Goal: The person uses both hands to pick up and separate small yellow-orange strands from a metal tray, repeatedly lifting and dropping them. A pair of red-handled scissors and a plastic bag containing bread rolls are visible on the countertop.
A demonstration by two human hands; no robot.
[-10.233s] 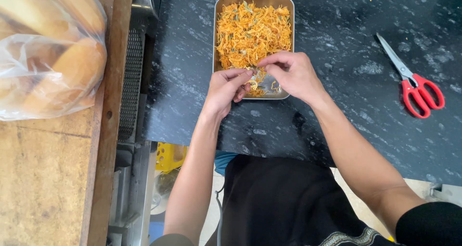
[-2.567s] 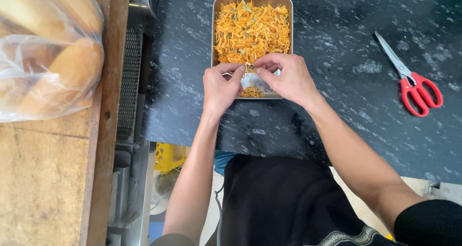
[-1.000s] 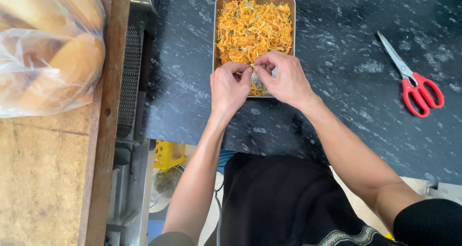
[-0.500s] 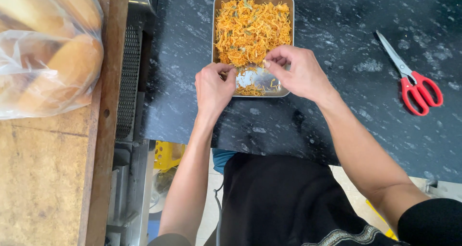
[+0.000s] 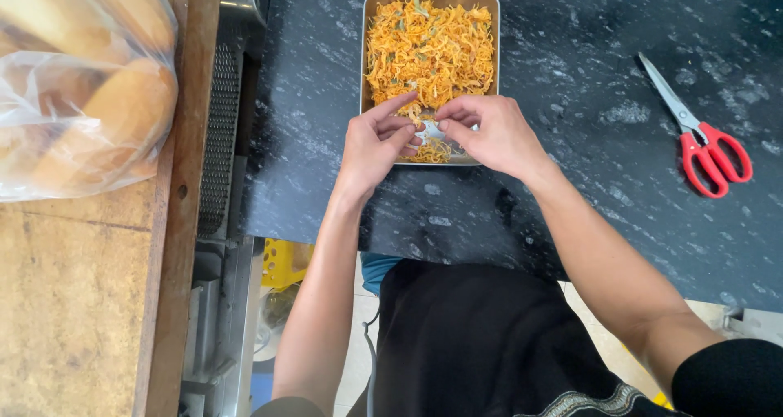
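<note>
A rectangular metal tray (image 5: 364,50) full of orange shredded filling (image 5: 428,50) lies on the dark speckled counter. My left hand (image 5: 377,144) and my right hand (image 5: 489,133) meet over the tray's near end. Between their fingertips is a small whitish piece (image 5: 432,129) with orange shreds clinging to it; both hands pinch it. What the piece is I cannot tell.
Red-handled scissors (image 5: 703,148) lie shut on the dark counter (image 5: 587,213) at the right. A clear plastic bag of bread rolls (image 5: 77,83) rests on a wooden block (image 5: 73,303) at the left. A metal grille (image 5: 218,140) runs between block and counter.
My hands, slightly apart half a second ago, have come together again over the tray's near end, the left forefinger now stretched toward the filling.
</note>
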